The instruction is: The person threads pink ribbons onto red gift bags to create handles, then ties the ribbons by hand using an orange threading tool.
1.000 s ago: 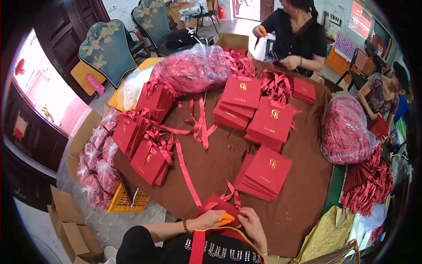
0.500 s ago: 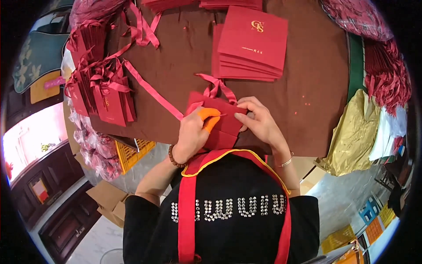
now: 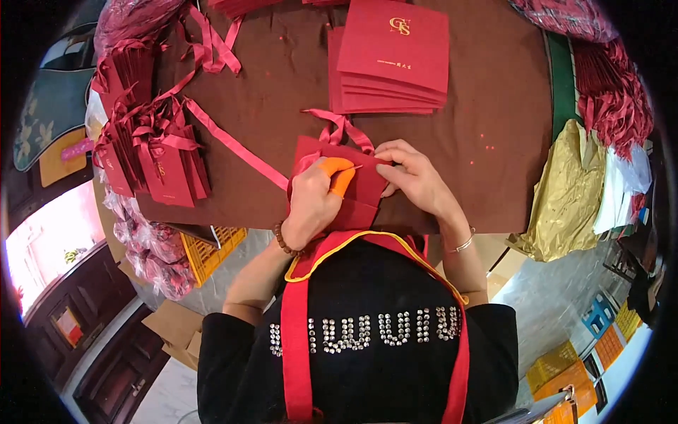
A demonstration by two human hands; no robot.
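A small dark-red paper bag (image 3: 357,201) is tilted toward me at the table's near edge. My left hand (image 3: 314,194), with orange covers on thumb and forefinger, pinches a thin pointed piece against the bag; its kind is too small to tell. My right hand (image 3: 417,180) closes thumb and fingers on the bag's upper right edge. From the bag's top a loop of pink-red ribbon (image 3: 339,131) stands out on the far side. Another long ribbon (image 3: 236,145) runs from beside my left hand to the finished-looking bags at the left.
Flat red bags (image 3: 392,53) lie stacked beyond my hands. Ribboned bags (image 3: 169,166) stand bunched at the left, with loose ribbon (image 3: 212,46) behind. A brown cloth (image 3: 494,177) covers the table. At the right hang gold wrapping (image 3: 565,198) and bundled bags (image 3: 614,106).
The table and its contents appear slightly higher and further left, as the view has shifted. Both hands keep their grip on the bag, with only slight movement.
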